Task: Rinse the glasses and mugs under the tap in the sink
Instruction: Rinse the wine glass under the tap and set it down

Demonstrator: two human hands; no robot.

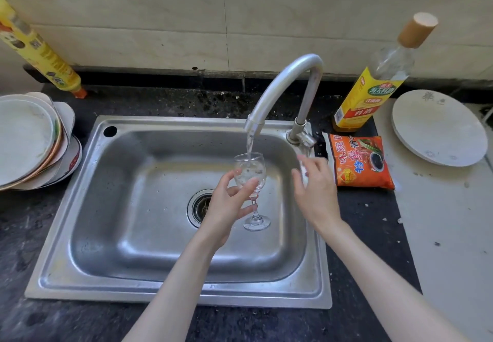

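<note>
One wine glass stood upright under the running tap, over the sink. The left hand curled round its bowl. The right hand hung loose by the tap handle, holding nothing. Rinsing was under way; next, I think, tip the water out.

Tap handle blurs behind the right hand. At the counter's left edge the plate stack is cropped; the yellow bottle runs off-frame.

Dark speckled surface around a steel sink

Left of the sink – stacked plates; right – yellow-labelled bottle, orange sachet, white plate.
</note>
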